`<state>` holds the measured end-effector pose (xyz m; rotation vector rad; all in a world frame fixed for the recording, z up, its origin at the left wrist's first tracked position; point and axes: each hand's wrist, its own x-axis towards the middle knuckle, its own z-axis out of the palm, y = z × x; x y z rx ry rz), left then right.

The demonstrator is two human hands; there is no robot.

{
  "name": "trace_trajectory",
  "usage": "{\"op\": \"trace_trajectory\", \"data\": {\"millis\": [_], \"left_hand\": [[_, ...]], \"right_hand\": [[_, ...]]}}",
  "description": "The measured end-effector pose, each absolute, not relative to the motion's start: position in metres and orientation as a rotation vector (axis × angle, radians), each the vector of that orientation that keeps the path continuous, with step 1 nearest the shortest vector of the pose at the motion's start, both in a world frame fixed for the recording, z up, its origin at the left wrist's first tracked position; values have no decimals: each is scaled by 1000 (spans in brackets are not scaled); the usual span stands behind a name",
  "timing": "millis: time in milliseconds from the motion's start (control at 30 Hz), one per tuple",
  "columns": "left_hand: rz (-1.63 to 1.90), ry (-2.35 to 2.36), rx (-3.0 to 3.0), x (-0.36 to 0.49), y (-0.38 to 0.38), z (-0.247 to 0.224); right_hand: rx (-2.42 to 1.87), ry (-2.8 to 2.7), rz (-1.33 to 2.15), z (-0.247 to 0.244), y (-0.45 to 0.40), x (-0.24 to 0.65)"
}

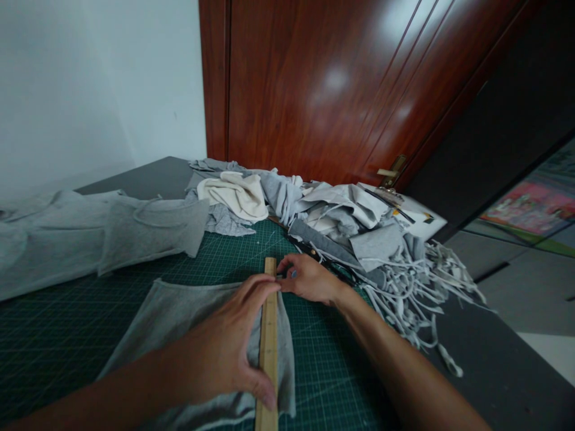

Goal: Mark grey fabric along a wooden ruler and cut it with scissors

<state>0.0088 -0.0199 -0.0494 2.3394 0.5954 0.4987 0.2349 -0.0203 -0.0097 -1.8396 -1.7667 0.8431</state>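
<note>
A wooden ruler (269, 335) lies lengthwise over a piece of grey fabric (179, 311), close to its right edge. My left hand (233, 341) spans the ruler and holds it down, fingertips near its far end and thumb lower on it. Beside that far end, my right hand (308, 278) is closed in a pinch, its fingertips touching or almost touching the ruler and the left fingertips. A small bluish bit shows between the right fingers, too small to name. Both the fabric and the ruler rest on a green cutting mat (332, 365) with grid lines.
More grey fabric pieces (153, 230) lie at the left. A heap of grey and white scraps (341, 209) covers the back right, with a cream cloth (236, 194) at its left. Thin fabric strips (404, 305) hang toward the table's right edge. Behind stands a brown door (305, 90).
</note>
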Motion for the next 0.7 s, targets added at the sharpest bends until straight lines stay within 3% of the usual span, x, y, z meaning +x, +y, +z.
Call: {"op": "trace_trajectory", "data": {"millis": [367, 700], "left_hand": [[477, 596, 2364, 8, -21, -47], [479, 619, 2350, 8, -21, -50]], "right_hand": [[-1903, -1725, 924, -9, -25, 230], [-1949, -1680, 1263, -4, -34, 230]]}}
